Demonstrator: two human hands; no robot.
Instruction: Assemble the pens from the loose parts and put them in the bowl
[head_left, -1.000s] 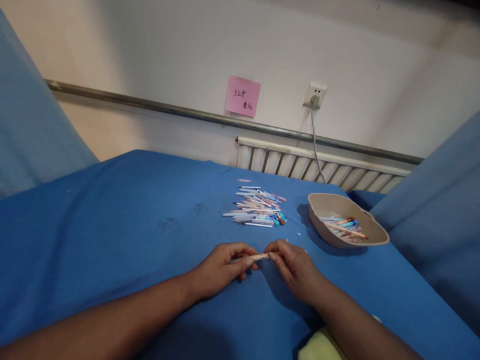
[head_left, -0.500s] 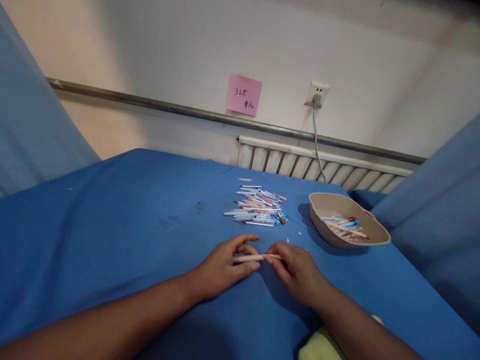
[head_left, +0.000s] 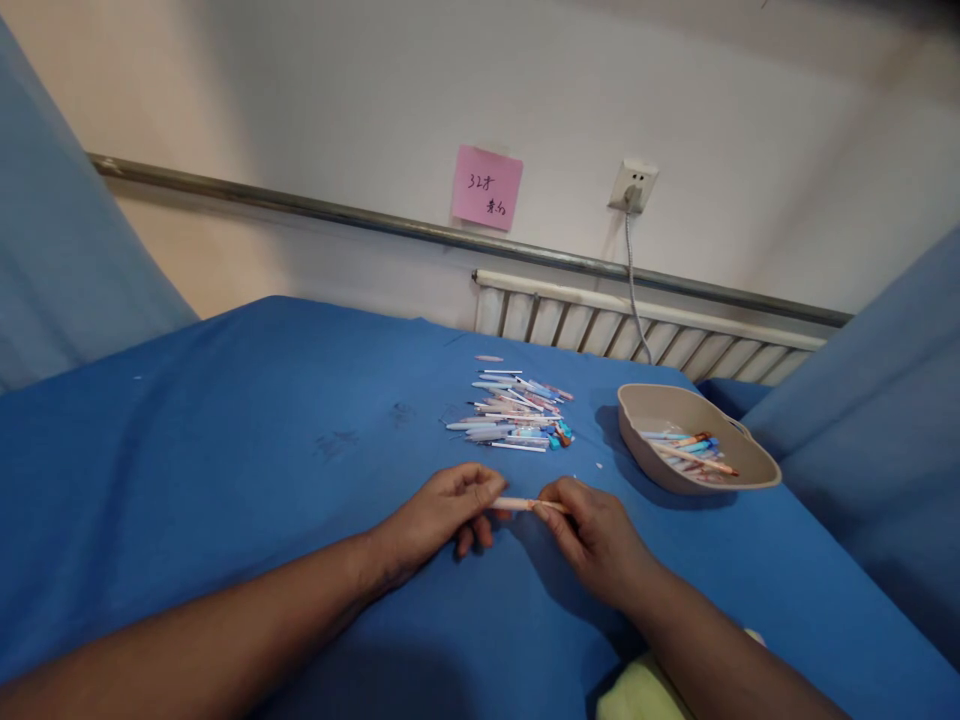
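My left hand (head_left: 442, 510) and my right hand (head_left: 596, 530) meet low over the blue cloth, each pinching one end of a thin pale pen (head_left: 519, 504) that lies level between them. Both hands have curled fingers. Just beyond them is a loose heap of pens and pen parts (head_left: 514, 415), white, pink and blue. Right of the heap a beige oval tray (head_left: 705, 482) holds several assembled pens (head_left: 690, 452).
The blue-covered table (head_left: 225, 450) runs back to a wall with a metal rail, a radiator (head_left: 637, 335), a pink note (head_left: 487, 188) and a socket with a cable. Blue fabric stands at both sides. Something yellow-green (head_left: 645, 690) sits at the bottom edge.
Both hands have shifted slightly away from me with the pen. My left fingers have curled in tighter, and my right hand has slid a little along the pen.
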